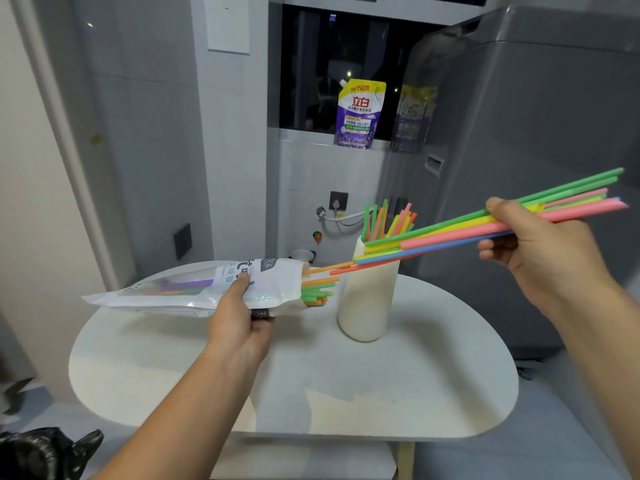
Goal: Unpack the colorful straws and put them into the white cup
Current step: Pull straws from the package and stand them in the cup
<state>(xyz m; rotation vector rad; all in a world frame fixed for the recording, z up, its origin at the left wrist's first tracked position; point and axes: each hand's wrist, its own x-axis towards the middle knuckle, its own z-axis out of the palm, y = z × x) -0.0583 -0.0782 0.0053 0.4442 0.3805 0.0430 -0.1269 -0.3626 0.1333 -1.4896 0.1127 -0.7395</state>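
A bundle of colorful straws [485, 226], green, yellow, pink, blue and orange, is held slanting in the air, its lower ends passing in front of the top of the white cup [367, 299] and its upper ends fanning out toward the right. The right hand [540, 244] has its grip closed around this bundle near the middle, thumb on top and fingers curled beneath. Inside the ribbed white cup, which stands upright on the tabletop [294, 382], more straws [388, 220] already stand tilted at differing angles.

Just left of the cup, the straw packet [194, 289], a white and clear plastic bag with printed lettering, is held roughly level above the tabletop, its open mouth facing the cup. Green and orange straw ends [317, 292] stick out of that mouth. The left hand [239, 320] has its grip closed on the packet, thumb on the upper face.

Beyond, a purple detergent pouch [358, 114] stands on a ledge by a dark window. A black plastic bag [45, 452] lies at the lower left.
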